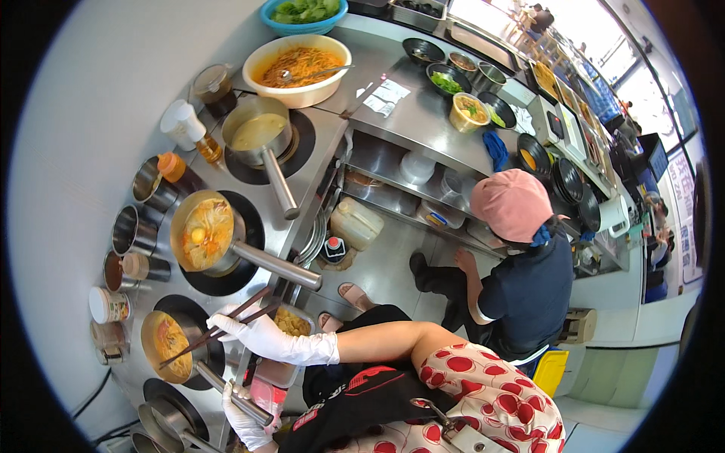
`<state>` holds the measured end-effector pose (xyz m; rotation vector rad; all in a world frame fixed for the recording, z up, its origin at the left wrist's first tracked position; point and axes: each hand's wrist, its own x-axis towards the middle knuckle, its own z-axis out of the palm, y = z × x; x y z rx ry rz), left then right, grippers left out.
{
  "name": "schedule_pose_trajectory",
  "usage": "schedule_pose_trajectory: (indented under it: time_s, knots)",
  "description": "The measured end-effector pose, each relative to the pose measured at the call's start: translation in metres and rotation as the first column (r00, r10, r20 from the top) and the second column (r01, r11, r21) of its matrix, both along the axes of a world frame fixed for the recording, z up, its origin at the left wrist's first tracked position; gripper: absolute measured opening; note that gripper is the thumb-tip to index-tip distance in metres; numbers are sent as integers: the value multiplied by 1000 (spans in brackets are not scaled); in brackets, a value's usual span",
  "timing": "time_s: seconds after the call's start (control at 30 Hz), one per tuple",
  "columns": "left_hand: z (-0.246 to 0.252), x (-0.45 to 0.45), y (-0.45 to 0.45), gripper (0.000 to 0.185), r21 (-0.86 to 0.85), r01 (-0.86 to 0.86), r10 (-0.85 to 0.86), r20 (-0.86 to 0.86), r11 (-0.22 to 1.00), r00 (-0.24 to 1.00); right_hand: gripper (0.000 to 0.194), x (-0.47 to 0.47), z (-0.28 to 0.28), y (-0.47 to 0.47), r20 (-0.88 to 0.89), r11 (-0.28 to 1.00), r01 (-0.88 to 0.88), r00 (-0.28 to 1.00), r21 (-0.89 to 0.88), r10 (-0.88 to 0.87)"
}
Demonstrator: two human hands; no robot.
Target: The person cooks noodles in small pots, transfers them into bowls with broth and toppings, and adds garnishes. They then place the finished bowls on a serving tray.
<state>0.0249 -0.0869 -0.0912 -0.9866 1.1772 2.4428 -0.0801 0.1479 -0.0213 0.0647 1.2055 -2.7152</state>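
Observation:
My right hand (255,328), in a white glove, grips a pair of dark chopsticks (209,334). Their tips dip into a noodle soup (171,344) in a steel saucepan (148,340). Below it, my left hand (244,410), gloved too, is closed around that saucepan's metal handle (235,396). Farther along the cooktop, a second saucepan (177,226) contains noodles, orange broth and what looks like an egg yolk (198,235). A third saucepan (229,127) holds pale yellowish liquid. Nearest my body, another saucepan (148,416) is partly cut off by the picture's edge.
Steel canisters (135,229) and sauce bottles (184,170) line the wall. A white basin (255,85) of shredded orange food stands past the burners. To my right, a co-worker in a pink cap (510,204) faces a steel counter (408,130). A plastic jug (357,223) is on the floor.

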Motion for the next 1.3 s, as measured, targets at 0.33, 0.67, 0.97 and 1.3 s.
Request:
schedule_pose_trajectory:
  time_s: [0.33,0.67,0.97,1.3]
  knots:
    - [-10,-4,-9,36,-200,19,2,105,980,994,23,-4,10,-3,-33,996,-92,995,10,92]
    - [-14,7,-46,43,-921,-164,-37,-189,354,981,24,2,21,-13,-127,996,-89,988,-2,88]
    - [84,-20,63,24,-645,-220,21,-301,732,953,19,14,33,-3,-382,984,37,923,177,34]
    - [88,-35,50,25,-725,-208,29,-251,657,967,15,16,35,-9,-409,985,-3,909,173,74]
